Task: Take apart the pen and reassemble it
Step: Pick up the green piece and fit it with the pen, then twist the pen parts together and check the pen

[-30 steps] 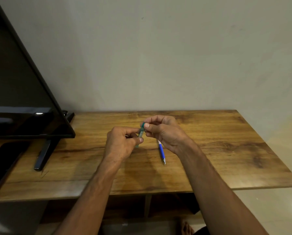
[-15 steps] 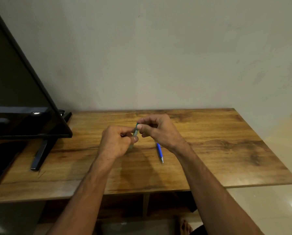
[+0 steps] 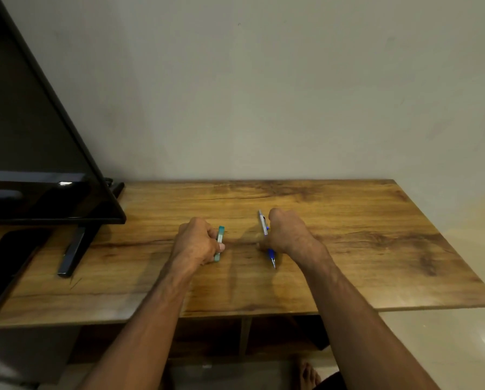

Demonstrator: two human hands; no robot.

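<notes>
Both hands are low over the wooden table [image 3: 348, 263]. My left hand [image 3: 197, 242] grips a teal pen [image 3: 220, 235], thumb on its barrel, and the pen lies almost lengthwise, close to the tabletop. About a hand's width to the right, my right hand [image 3: 290, 235] curls over a blue and silver pen [image 3: 263, 225] lying on the wood. Its silver end points away from me and its blue tip [image 3: 272, 258] towards me. My thumb sits at the pen's left side, and the middle of the pen is hidden under my fingers.
A black TV screen [image 3: 38, 164] leans over the table's left part on a dark stand foot [image 3: 72, 251]. A black phone [image 3: 7, 257] lies at the far left. The wall runs along the table's back edge. Below the front edge I see a bare foot [image 3: 308, 374].
My hands were together, both holding the teal pen above the table. They have parted and dropped: the left keeps the teal pen and the right has gone onto the blue pen.
</notes>
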